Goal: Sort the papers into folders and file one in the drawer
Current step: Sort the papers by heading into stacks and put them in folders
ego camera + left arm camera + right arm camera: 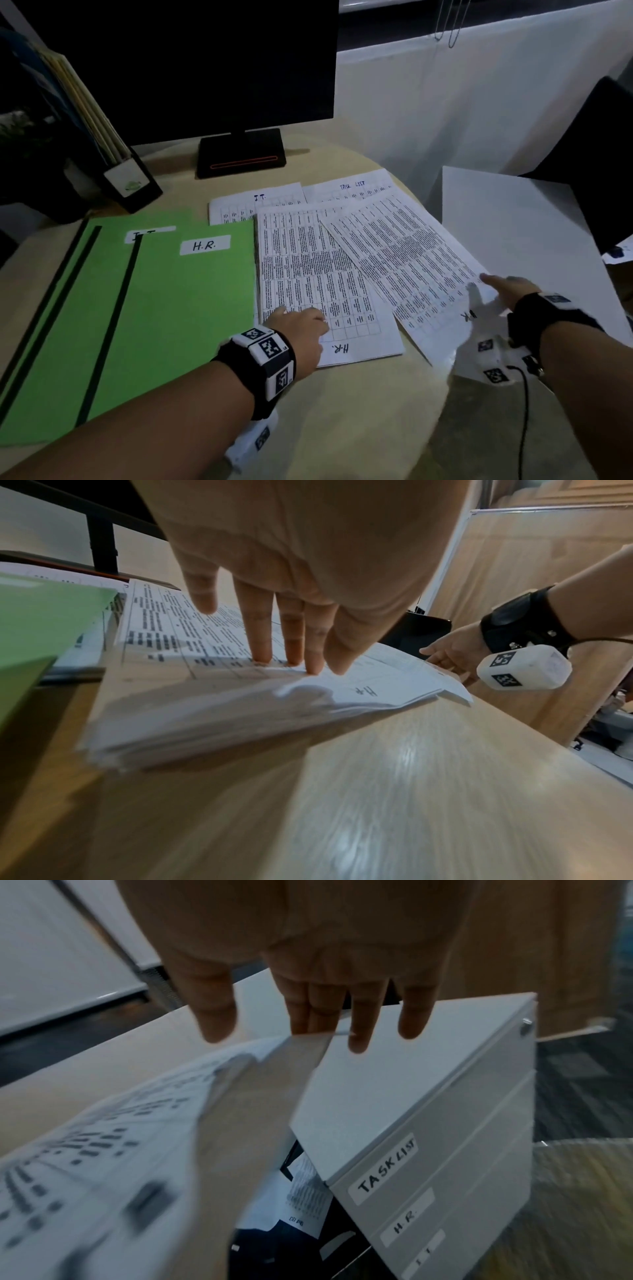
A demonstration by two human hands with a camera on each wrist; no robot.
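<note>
Two green folders lie at the left of the desk, the H.R. folder [185,301] on top of the I.T. folder [113,240]. Beside them sits a stack of printed H.R. papers [308,274]; my left hand [298,322] presses on its near edge with straight fingers [291,642]. One H.R. sheet [404,253] lies skewed across the stack's right side. My right hand [503,287] pinches its right edge, thumb on top and fingers under it. In the right wrist view this sheet [120,1137] curves up toward the hand [267,1031]. An I.T. paper [257,205] and a Task List paper [352,188] lie behind.
A white drawer cabinet [513,222] stands right of the desk, its drawers [387,1172] labelled Task List, H.R. and I.T. A dark monitor [205,68] on its base [241,152] stands at the back. A black file holder [130,181] with folders is at the back left.
</note>
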